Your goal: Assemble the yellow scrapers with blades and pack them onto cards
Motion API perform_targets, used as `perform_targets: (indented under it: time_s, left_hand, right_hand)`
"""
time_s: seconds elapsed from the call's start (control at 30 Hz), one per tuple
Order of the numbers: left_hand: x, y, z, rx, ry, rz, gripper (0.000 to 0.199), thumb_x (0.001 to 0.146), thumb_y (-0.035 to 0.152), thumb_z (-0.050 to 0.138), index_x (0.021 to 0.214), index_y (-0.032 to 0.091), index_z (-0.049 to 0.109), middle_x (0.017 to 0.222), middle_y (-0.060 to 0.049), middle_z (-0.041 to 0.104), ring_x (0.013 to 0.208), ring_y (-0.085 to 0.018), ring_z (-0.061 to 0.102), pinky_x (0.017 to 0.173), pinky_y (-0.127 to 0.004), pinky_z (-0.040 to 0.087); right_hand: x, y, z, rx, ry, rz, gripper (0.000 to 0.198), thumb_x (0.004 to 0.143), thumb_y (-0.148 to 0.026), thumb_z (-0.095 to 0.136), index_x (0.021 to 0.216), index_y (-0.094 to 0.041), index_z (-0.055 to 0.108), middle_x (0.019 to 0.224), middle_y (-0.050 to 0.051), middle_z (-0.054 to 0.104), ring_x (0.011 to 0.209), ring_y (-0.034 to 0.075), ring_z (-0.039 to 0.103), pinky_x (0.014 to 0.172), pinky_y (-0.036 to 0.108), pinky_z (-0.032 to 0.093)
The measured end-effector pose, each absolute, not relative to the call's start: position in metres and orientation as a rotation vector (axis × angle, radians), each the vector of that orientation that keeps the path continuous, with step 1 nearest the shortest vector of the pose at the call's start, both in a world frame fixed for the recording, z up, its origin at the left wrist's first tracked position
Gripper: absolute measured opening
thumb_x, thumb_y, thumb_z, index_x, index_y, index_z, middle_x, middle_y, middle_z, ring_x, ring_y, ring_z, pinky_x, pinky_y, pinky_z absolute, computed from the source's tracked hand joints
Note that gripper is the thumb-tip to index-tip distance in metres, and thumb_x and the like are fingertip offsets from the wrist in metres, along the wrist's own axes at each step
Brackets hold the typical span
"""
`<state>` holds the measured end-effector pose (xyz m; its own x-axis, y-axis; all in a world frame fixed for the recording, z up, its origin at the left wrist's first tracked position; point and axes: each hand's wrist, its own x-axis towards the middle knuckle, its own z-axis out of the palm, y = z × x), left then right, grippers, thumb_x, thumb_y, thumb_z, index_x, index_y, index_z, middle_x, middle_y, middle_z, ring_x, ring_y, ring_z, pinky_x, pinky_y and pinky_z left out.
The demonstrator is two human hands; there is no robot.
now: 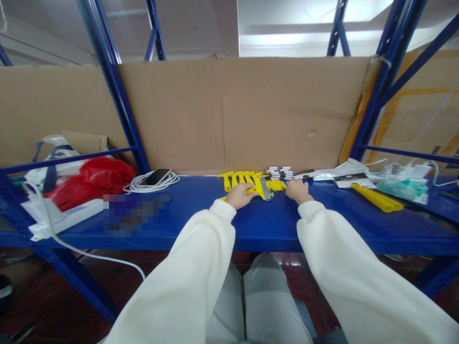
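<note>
My left hand is closed around a yellow scraper with a flat metal blade at its right end. Just behind it, a row of yellow plastic handles lies side by side against the cardboard. My right hand has its fingers curled together at the right end of a row of small yellow plastic pieces; what they pinch, if anything, is too small to make out. Beyond those pieces sit small black-and-white packs in stacks.
The blue shelf is backed by a cardboard sheet. To the left are a phone on a coiled white cable, a red bag and a white power strip. Rightward lie a yellow tube-like piece and a green plastic bag.
</note>
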<state>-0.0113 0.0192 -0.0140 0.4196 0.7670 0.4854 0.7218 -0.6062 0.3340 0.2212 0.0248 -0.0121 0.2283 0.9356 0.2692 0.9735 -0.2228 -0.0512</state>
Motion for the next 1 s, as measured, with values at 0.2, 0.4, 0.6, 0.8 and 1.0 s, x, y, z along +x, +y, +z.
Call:
perform_targets:
  time_s: [0.2, 0.4, 0.6, 0.8, 1.0]
  left_hand:
    - [-0.011, 0.018, -0.013, 2.585, 1.359, 0.945, 0.03, 0.088, 0.03, 0.069, 0.115, 0.018, 0.075, 0.122, -0.008, 0.074, 0.115, -0.023, 0.067, 0.104, -0.032, 0.049]
    - [-0.011, 0.019, -0.015, 2.585, 1.348, 0.956, 0.029, 0.089, 0.029, 0.069, 0.115, 0.018, 0.075, 0.123, -0.008, 0.073, 0.116, -0.023, 0.067, 0.105, -0.034, 0.048]
    - [-0.011, 0.019, -0.014, 2.579, 1.355, 0.955, 0.029, 0.088, 0.028, 0.069, 0.115, 0.017, 0.075, 0.122, -0.008, 0.074, 0.115, -0.023, 0.068, 0.105, -0.035, 0.048]
    - [-0.011, 0.017, -0.013, 2.575, 1.355, 0.944, 0.029, 0.089, 0.028, 0.069, 0.115, 0.017, 0.075, 0.121, -0.007, 0.074, 0.114, -0.023, 0.068, 0.104, -0.033, 0.049]
    - [-0.011, 0.018, -0.013, 2.574, 1.355, 0.952, 0.029, 0.088, 0.027, 0.069, 0.115, 0.018, 0.075, 0.122, -0.008, 0.074, 0.115, -0.023, 0.068, 0.102, -0.031, 0.05]
  right_hand:
    - [0.217, 0.022, -0.009, -2.365, -1.892, -0.365, 0.045, 0.091, -0.01, 0.042, 0.13, -0.008, 0.065, 0.133, 0.024, 0.062, 0.13, 0.032, 0.05, 0.101, 0.046, 0.038]
    - [0.215, 0.022, -0.009, -2.324, -1.9, -0.432, 0.043, 0.092, -0.008, 0.041, 0.125, -0.007, 0.068, 0.13, 0.024, 0.064, 0.128, 0.031, 0.052, 0.1, 0.044, 0.038]
    - [0.223, 0.023, -0.007, -2.185, -1.617, -0.386, 0.037, 0.09, -0.018, 0.047, 0.116, -0.005, 0.07, 0.123, 0.025, 0.066, 0.12, 0.033, 0.058, 0.095, 0.04, 0.042]
    - [0.237, 0.034, -0.005, -1.799, -1.251, -0.206, 0.028, 0.089, -0.025, 0.05, 0.102, -0.011, 0.07, 0.105, 0.02, 0.071, 0.101, 0.028, 0.065, 0.085, 0.035, 0.048]
    - [0.226, 0.036, -0.003, -1.624, -0.971, 0.332, 0.022, 0.093, -0.025, 0.05, 0.103, -0.011, 0.065, 0.075, 0.009, 0.069, 0.062, 0.018, 0.065, 0.059, 0.028, 0.05]
